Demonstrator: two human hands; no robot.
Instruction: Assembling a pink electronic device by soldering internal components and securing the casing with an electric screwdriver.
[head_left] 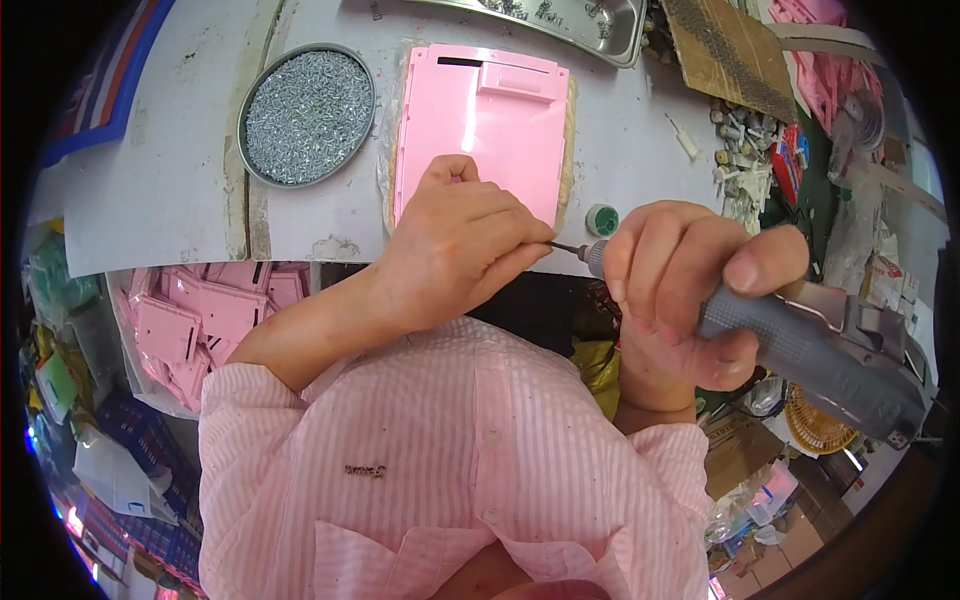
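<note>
My right hand [690, 285] is wrapped round a grey electric screwdriver [800, 360], whose thin dark bit points left. At the tip of that bit, the thumb and forefinger of my left hand [455, 235] are pinched together. Whatever they hold, if anything, is too small or hidden to make out. Just beyond my left hand a flat pink plastic panel [490, 150] lies on the table, with a dark slot and a raised block along its far edge. My left hand covers part of its near edge.
A round metal dish [308, 118] full of small silvery screws stands left of the panel. A small green-topped pot [602, 220] is on the right. Farther back are a metal tray [600, 30] and cardboard [728, 50]. Several pink panels [205, 320] fill a bag at lower left.
</note>
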